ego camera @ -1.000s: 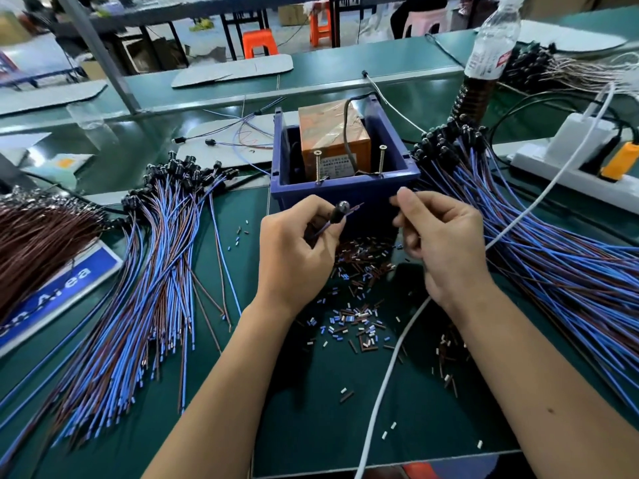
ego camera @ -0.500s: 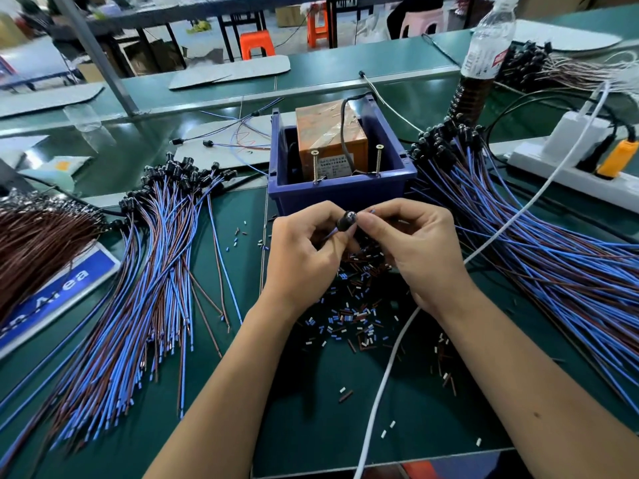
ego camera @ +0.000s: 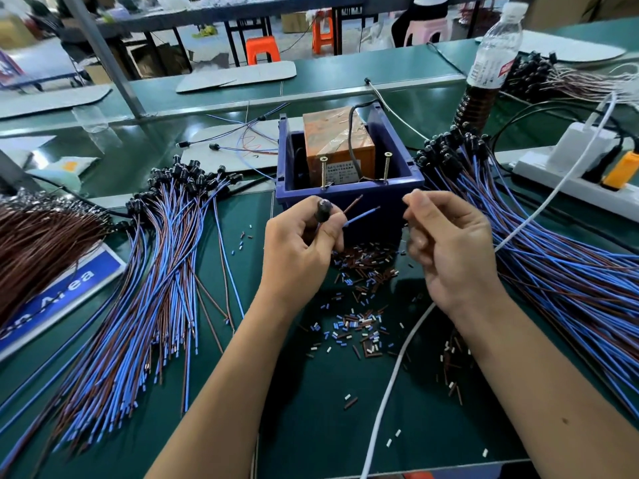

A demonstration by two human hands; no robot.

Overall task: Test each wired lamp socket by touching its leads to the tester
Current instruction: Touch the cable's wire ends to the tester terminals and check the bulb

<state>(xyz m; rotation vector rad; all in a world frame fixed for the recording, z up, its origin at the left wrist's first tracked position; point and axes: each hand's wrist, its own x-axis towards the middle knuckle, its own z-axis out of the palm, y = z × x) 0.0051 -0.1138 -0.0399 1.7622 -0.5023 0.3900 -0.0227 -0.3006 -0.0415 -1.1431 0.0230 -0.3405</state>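
Head view, left to right. Far left: heap of brown wires (ego camera: 38, 250) over a blue-and-white sign (ego camera: 58, 299). Next: fan of blue and brown socket leads (ego camera: 145, 288) on the green mat (ego camera: 311, 426), black sockets bunched at the far end. Centre left: left hand (ego camera: 297, 250) curled round one black lamp socket (ego camera: 324, 209), socket upright between thumb and forefinger, its brown lead (ego camera: 353, 203) and blue lead (ego camera: 363, 215) pointing up and right toward the blue box (ego camera: 349, 195), tips near its front wall, contact not visible. Inside the box: orange tester block (ego camera: 337, 143), two upright screws (ego camera: 324, 172) at the near rim. Below the hands: litter of cut insulation bits (ego camera: 359, 326). Centre right: right hand (ego camera: 449, 247) loosely curled, holding nothing, apart from the leads. White cable (ego camera: 390, 385) running under that wrist. Right: second pile of wired sockets (ego camera: 553, 257), water bottle (ego camera: 491, 63) behind, white power strip (ego camera: 581, 174) at the far right.
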